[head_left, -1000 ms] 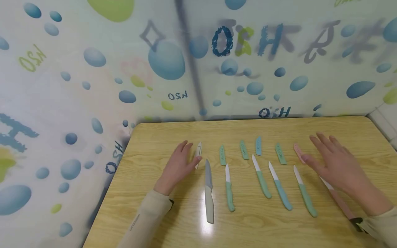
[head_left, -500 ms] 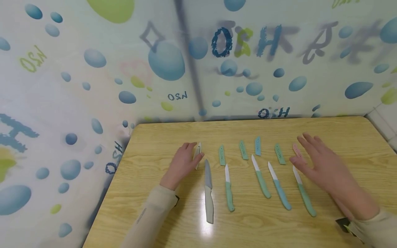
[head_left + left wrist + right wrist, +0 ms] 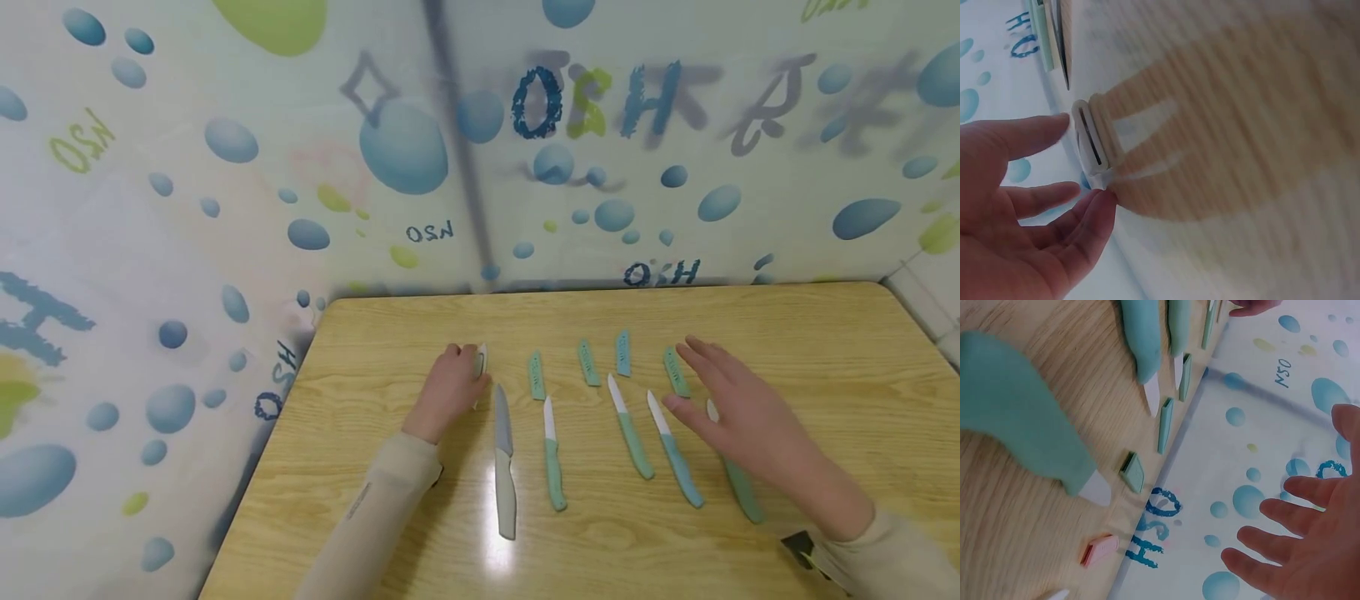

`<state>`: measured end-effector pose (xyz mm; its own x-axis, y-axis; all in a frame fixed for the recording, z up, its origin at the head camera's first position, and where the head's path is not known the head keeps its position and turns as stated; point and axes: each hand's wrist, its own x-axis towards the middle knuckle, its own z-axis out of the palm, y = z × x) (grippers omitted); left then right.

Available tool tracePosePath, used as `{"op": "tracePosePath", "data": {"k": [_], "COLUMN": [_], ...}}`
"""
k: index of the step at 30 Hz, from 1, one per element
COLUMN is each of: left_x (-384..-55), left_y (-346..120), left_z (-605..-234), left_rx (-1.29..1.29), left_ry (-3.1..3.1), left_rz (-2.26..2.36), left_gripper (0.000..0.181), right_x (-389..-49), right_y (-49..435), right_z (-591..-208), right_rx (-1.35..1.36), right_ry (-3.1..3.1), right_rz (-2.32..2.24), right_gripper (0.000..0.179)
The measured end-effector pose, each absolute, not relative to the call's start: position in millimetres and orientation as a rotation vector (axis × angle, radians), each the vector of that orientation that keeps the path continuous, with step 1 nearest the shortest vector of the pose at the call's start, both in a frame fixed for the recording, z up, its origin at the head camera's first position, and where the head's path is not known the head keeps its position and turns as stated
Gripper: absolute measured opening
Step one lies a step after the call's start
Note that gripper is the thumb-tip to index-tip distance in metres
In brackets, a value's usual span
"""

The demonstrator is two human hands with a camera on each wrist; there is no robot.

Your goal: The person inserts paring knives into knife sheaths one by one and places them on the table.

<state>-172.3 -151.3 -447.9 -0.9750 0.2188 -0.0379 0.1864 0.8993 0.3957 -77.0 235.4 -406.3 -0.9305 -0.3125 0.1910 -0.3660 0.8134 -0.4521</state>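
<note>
My left hand (image 3: 447, 392) is at a white knife sheath (image 3: 483, 358), thumb and fingertips on either side of it. The left wrist view shows the sheath's slotted end (image 3: 1090, 139) close to the thumb, with no firm pinch visible. Beside it lies a large knife (image 3: 505, 467) with a grey blade and cream handle. My right hand (image 3: 750, 425) hovers with spread fingers, holding nothing, and partly covers a green-handled knife (image 3: 742, 492). Near its fingertips in the head view is a green sheath (image 3: 675, 372). The right wrist view shows a pink sheath (image 3: 1100, 549), hidden in the head view.
Between the hands lie two green-handled knives (image 3: 555, 467) and a blue-handled knife (image 3: 678, 462), white blades pointing away. Behind them are two green sheaths (image 3: 537, 377) and a blue sheath (image 3: 623, 354). A patterned wall (image 3: 555, 225) stands behind the wooden table (image 3: 405, 321).
My left hand has shifted right to the white sheath, its fingers bending more. My right hand has swept left, from over the pink-handled knife to over the rightmost green one.
</note>
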Motion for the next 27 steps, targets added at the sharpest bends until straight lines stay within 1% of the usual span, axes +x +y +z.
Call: {"op": "tracePosePath", "data": {"k": [5, 9, 12, 17, 23, 27], "left_x": [-174.4, -175.2, -175.2, -175.1, -174.9, -176.4], "left_y": [-151.7, -150.1, -148.8, -150.5, -157.6, -163.5], "left_z": [-447.7, -446.9, -446.6, -447.9, -447.7, -448.6], "left_rx": [0.34, 0.351, 0.335, 0.267, 0.246, 0.214], "left_ry": [2.992, 3.007, 3.025, 3.033, 2.982, 2.944], "left_rz": [0.607, 0.591, 0.552, 0.539, 0.646, 0.735], "left_gripper": [0.035, 0.036, 0.037, 0.025, 0.022, 0.016], "right_x": [-76.9, -77.3, -77.4, -74.5, -70.0, -68.7], "right_y": [227.4, 221.1, 216.1, 206.9, 188.0, 171.2], "right_z": [-404.5, -405.7, -408.6, -413.0, -415.9, -417.9], "right_rx": [0.547, 0.545, 0.591, 0.663, 0.719, 0.787], "right_ry": [-2.911, -2.923, -2.867, -2.798, -2.837, -2.794], "right_rz": [0.766, 0.795, 0.785, 0.753, 0.725, 0.686], "right_gripper": [0.074, 0.074, 0.071, 0.067, 0.064, 0.055]}}
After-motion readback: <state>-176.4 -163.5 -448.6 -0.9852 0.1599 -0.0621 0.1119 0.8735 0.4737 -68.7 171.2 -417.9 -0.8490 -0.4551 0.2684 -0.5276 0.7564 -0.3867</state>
